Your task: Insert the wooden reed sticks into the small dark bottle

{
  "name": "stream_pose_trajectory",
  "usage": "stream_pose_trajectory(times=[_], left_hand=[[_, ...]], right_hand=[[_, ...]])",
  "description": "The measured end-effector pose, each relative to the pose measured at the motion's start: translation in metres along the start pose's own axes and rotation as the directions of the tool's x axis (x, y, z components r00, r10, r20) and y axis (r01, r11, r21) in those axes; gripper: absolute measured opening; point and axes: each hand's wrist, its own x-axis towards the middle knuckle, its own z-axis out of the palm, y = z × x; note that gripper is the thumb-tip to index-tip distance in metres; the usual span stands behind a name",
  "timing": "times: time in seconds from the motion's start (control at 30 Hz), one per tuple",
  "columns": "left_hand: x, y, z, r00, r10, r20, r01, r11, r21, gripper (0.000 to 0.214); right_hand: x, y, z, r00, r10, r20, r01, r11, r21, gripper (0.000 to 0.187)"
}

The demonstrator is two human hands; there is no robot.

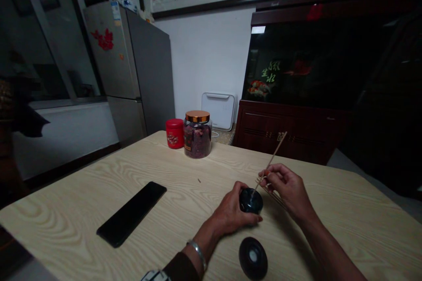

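Observation:
My left hand point(231, 213) is wrapped round a small dark round holder point(251, 200) standing on the light wooden table point(99, 184). My right hand point(287, 186) pinches a thin pale stick point(275, 151), whose lower end touches the top of the holder while the upper end slants up to the right. More thin sticks point(277, 199) lie on the table under my right hand. A dark round lid point(253, 258) with a pale centre lies flat close to the table's near edge, just below my left hand.
A black phone point(132, 213) lies left of my hands. At the table's far edge stand a glass jar with a copper lid point(197, 134) and a red tin point(174, 133). Behind are a fridge point(132, 70), a white appliance point(219, 109) and a fish tank on a dark cabinet point(290, 131).

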Motion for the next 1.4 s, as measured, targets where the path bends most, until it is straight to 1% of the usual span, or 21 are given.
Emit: stream_pose_trajectory(times=[0.1, 0.17, 0.2, 0.27, 0.33, 0.37, 0.4, 0.47, 0.5, 0.53, 0.57, 0.6, 0.7, 0.87, 0.97, 1.13, 1.23, 1.33, 1.37, 1.4], left_hand=[[0.000, 0.001, 0.000, 1.000, 0.002, 0.002, -0.002, 1.000, 0.004, 0.072], [-0.001, 0.003, -0.001, 1.000, 0.001, 0.005, -0.001, 1.000, 0.008, 0.071], [-0.001, 0.004, -0.001, 1.000, -0.003, 0.005, 0.003, 1.000, 0.010, 0.070], [-0.002, 0.006, -0.002, 1.000, -0.018, 0.001, 0.018, 1.000, 0.014, 0.071], [-0.002, 0.007, -0.002, 0.999, -0.034, 0.000, 0.034, 0.999, 0.016, 0.072], [-0.002, 0.008, -0.002, 0.999, -0.039, 0.001, 0.039, 0.999, 0.016, 0.073], [-0.002, 0.008, -0.002, 0.999, -0.041, 0.000, 0.041, 0.999, 0.017, 0.072], [-0.001, 0.007, -0.002, 0.999, -0.037, 0.000, 0.037, 0.999, 0.016, 0.071], [-0.001, 0.007, -0.002, 0.999, -0.032, 0.000, 0.032, 0.999, 0.015, 0.070], [-0.001, 0.007, -0.002, 1.000, -0.026, 0.002, 0.026, 1.000, 0.016, 0.070], [-0.001, 0.006, -0.002, 1.000, -0.022, 0.001, 0.022, 1.000, 0.019, 0.069], [-0.001, 0.006, -0.002, 1.000, -0.020, 0.002, 0.020, 1.000, 0.021, 0.069], [-0.001, 0.006, -0.001, 1.000, -0.016, 0.002, 0.016, 1.000, 0.023, 0.069], [-0.001, 0.004, 0.000, 1.000, -0.002, 0.005, 0.002, 1.000, -0.002, 0.067], [-0.001, 0.003, 0.000, 1.000, -0.009, 0.005, 0.009, 1.000, -0.014, 0.068], [-0.001, 0.004, -0.001, 1.000, -0.014, 0.006, 0.014, 1.000, -0.007, 0.069], [-0.001, 0.005, -0.001, 1.000, -0.012, 0.005, 0.013, 1.000, -0.007, 0.068], [-0.001, 0.005, -0.001, 1.000, -0.007, 0.005, 0.007, 1.000, -0.012, 0.069], [-0.001, 0.005, -0.001, 1.000, -0.006, 0.003, 0.006, 1.000, -0.012, 0.070], [-0.002, 0.005, -0.001, 1.000, -0.005, 0.000, 0.005, 1.000, -0.011, 0.070]], right_hand=[[-0.003, -0.001, -0.002, 0.981, 0.059, 0.186, -0.045, 0.996, -0.078, 0.023], [-0.002, -0.004, -0.010, 0.957, 0.104, 0.270, -0.067, 0.987, -0.144, 0.024], [0.000, -0.005, -0.017, 0.951, 0.120, 0.285, -0.070, 0.982, -0.177, 0.025], [0.004, -0.006, -0.036, 0.951, 0.133, 0.280, -0.057, 0.964, -0.261, 0.028], [0.010, 0.000, -0.058, 0.959, 0.128, 0.252, -0.017, 0.915, -0.403, 0.027], [0.013, 0.006, -0.069, 0.963, 0.128, 0.237, 0.009, 0.865, -0.502, 0.024], [0.016, 0.014, -0.079, 0.966, 0.138, 0.220, 0.029, 0.785, -0.618, 0.021], [0.019, 0.033, -0.093, 0.968, 0.183, 0.173, 0.035, 0.580, -0.814, 0.014], [0.019, 0.043, -0.097, 0.966, 0.211, 0.147, 0.026, 0.491, -0.871, 0.011], [0.019, 0.052, -0.100, 0.963, 0.237, 0.124, 0.011, 0.428, -0.904, 0.010], [0.018, 0.060, -0.101, 0.960, 0.260, 0.106, -0.005, 0.394, -0.919, 0.008], [0.017, 0.067, -0.101, 0.956, 0.278, 0.099, -0.016, 0.383, -0.924, 0.007], [0.015, 0.079, -0.101, 0.943, 0.319, 0.093, -0.035, 0.373, -0.927, 0.008], [0.015, 0.086, -0.101, 0.926, 0.361, 0.110, -0.045, 0.395, -0.918, 0.006], [0.015, 0.088, -0.100, 0.924, 0.360, 0.131, -0.038, 0.426, -0.904, 0.003], [0.017, 0.087, -0.099, 0.931, 0.329, 0.154, -0.022, 0.473, -0.881, 0.010], [0.018, 0.077, -0.099, 0.937, 0.309, 0.164, -0.022, 0.522, -0.853, 0.012], [0.019, 0.052, -0.100, 0.940, 0.287, 0.185, -0.021, 0.588, -0.809, 0.016], [0.019, 0.040, -0.100, 0.947, 0.262, 0.188, -0.027, 0.645, -0.763, 0.018], [0.019, 0.026, -0.099, 0.959, 0.221, 0.177, -0.041, 0.726, -0.687, 0.019]])
